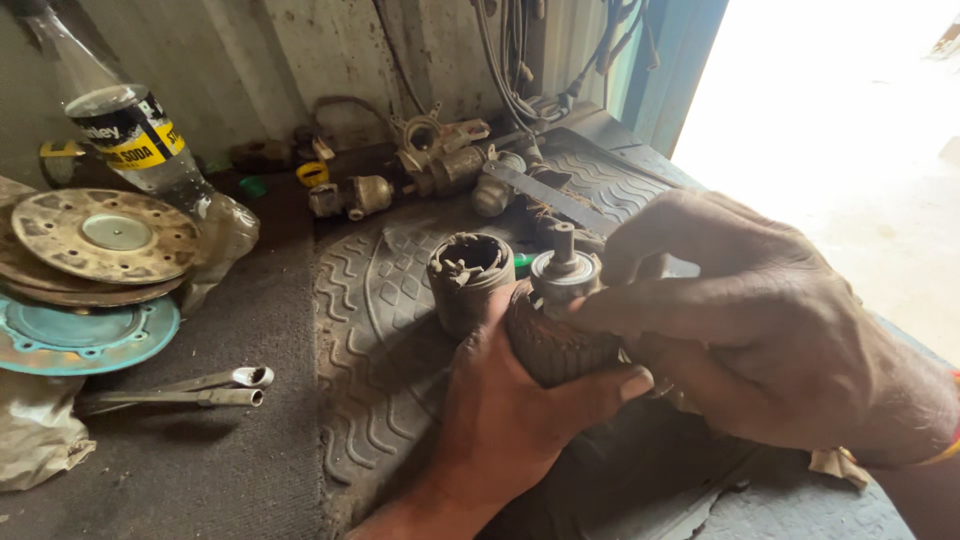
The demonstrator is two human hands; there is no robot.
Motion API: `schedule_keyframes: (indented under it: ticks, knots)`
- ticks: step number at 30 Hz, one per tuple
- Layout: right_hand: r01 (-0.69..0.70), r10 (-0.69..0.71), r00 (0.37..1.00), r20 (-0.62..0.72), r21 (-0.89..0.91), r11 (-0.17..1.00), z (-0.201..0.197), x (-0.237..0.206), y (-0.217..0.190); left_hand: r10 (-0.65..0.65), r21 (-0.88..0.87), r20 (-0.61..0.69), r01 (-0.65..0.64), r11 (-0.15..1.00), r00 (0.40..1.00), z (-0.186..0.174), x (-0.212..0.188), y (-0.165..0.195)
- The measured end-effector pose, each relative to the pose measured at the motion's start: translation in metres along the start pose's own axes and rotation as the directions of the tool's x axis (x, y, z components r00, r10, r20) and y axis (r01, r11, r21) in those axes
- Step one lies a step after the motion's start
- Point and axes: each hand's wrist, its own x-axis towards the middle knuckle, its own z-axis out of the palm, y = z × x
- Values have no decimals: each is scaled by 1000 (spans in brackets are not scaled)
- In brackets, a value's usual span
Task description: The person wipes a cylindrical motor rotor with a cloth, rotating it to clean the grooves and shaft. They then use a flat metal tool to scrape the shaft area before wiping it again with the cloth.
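Left hand (510,400) clasps the motor armature (555,335) from below, thumb across its ribbed core. Right hand (745,320) grips its upper end, fingers beside the shaft. It is held above the ribbed rubber mat (370,330), touching the cylindrical housing (468,280). Two socket wrenches (190,388) lie well left; the mat's near-left area lies open.

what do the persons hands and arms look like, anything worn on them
Both hands are bare, no gloves, smeared with dark grease and dust. The left hand and its forearm show no sleeve. The right hand has a thin red and yellow band at the wrist.
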Motion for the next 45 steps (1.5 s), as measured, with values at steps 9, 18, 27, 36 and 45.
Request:
schedule_keyframes:
  ticks: [9, 18, 27, 36, 45]
  knots:
    - [109, -107, 994, 22, -269, 957, 3, 0, -12, 22, 102, 7, -23, 995, 1000, 2, -2, -5]
    - [78, -77, 997, 14, -81, 994, 5, -3, 2, 186, -64, 62, -182, 981, 981, -1, -1, -7]
    - [-63, 62, 997, -43, -23, 998, 7, -1, 2, 115, -111, 50, -108, 988, 992, -5, -2, -5]
    - [44, -47, 997, -62, -46, 998, 9, -9, 6, 67, -124, 50, -60, 991, 997, -5, -3, -3]
    - [-143, 135, 987, 90, 95, 985, 4, -15, 22, 98, -125, 72, -89, 988, 993, -6, -1, -5]
